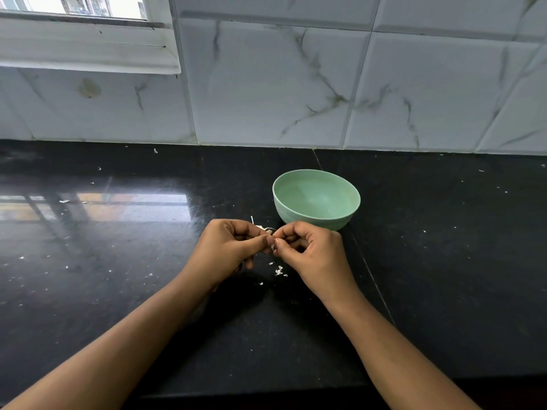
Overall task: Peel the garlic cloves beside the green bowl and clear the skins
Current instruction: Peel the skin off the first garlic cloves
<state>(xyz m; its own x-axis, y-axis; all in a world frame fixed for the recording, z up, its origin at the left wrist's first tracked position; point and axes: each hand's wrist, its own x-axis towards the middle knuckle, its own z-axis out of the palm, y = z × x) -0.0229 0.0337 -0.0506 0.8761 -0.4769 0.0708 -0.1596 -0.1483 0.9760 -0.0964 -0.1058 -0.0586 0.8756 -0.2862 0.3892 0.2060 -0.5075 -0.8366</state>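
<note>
I have left hand (233, 247) and right hand (310, 253) each in a tight fingertip grip on the garlic clove (272, 246), midway between them, just before the green bowl (313, 216); neither hand is nearer, and I can't tell its long axis; skins (278, 272) lie on the desk (444, 261) beneath

Garlic clove (272, 246) mostly hidden between fingertips (268, 240); window (74, 7) cut by top edge.

1. No legible text, label, brand, number or sign anywhere in the head view.
2. Green bowl (318, 218): plain wall, no marking readable.
3. Black counter (444, 247) and marbled wall tiles (266, 84): no lettering readable.
</note>
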